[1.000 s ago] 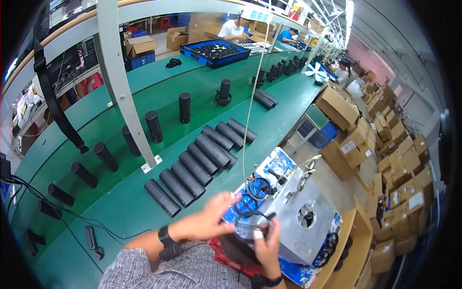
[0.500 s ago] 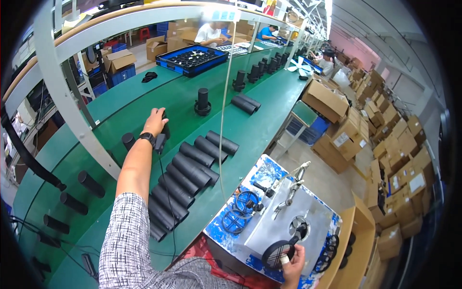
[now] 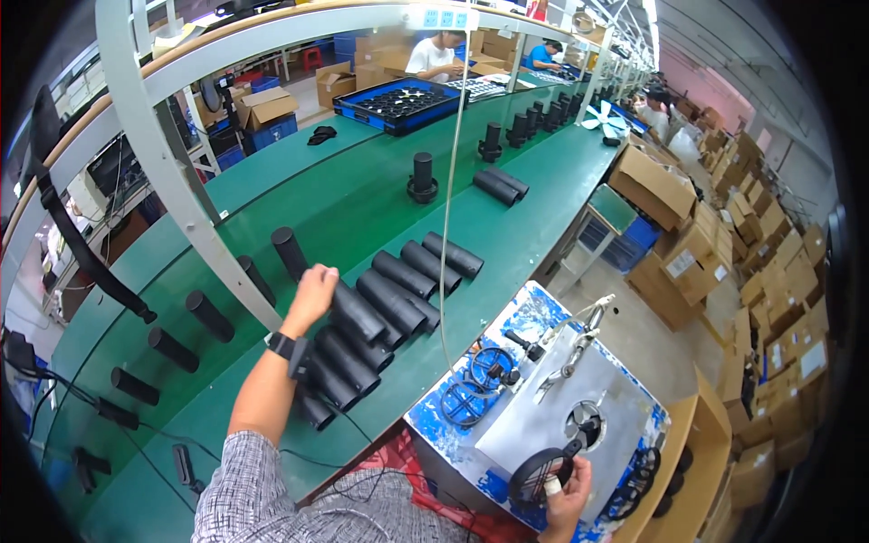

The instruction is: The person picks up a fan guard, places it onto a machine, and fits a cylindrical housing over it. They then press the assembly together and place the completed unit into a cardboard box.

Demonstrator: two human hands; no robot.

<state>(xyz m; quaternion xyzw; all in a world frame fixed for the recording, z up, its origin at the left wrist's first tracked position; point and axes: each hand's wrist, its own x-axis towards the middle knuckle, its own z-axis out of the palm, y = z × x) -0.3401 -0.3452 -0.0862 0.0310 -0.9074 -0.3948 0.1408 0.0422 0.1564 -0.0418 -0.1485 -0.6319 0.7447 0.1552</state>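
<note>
My left hand [image 3: 312,297] is at the left end of a black tube [image 3: 357,313], its fingers curled against it, partly hidden by the hand. This tube lies in a row of similar black tubes [image 3: 403,274] on the green bench. A black tube [image 3: 290,254] stands on the belt just beyond my left hand. Low at the right, my right hand [image 3: 568,498] grips a black round part [image 3: 539,477] with a ring and crossbars. A white wrap covers one finger. The part is held over the near edge of a metal fixture [image 3: 543,434] with a round opening.
The fixture sits on a blue-and-white paint-worn stand [image 3: 520,317] beside black spoked rings [image 3: 463,400]. A grey post [image 3: 186,190] rises left of the tubes. Several tubes stand along the green belt [image 3: 362,190]. An open carton [image 3: 674,452] is at right; people work farther back.
My left hand has moved back from the belt to the tube row, leaving a tube standing on the belt. My right hand keeps hold of the round part. The view has shifted.
</note>
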